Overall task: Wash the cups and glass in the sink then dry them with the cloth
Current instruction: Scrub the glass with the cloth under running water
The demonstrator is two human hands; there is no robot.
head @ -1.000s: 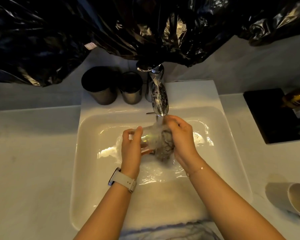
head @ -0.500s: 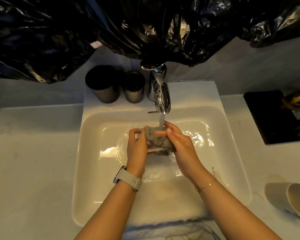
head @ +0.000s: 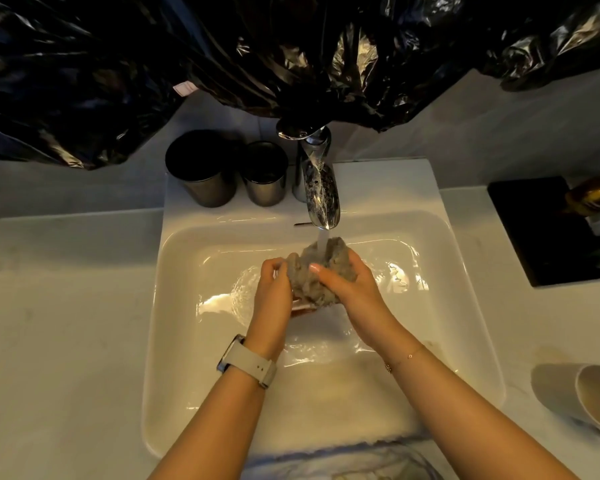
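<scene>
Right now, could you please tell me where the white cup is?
In the head view, the white cup lies tipped on its side on the counter at the far right, beside the sink.

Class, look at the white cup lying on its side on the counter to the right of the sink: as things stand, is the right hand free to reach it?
Probably not yet. The right hand grips the grey cloth under the tap's stream. The counter between the sink and the white cup looks bare.
</scene>
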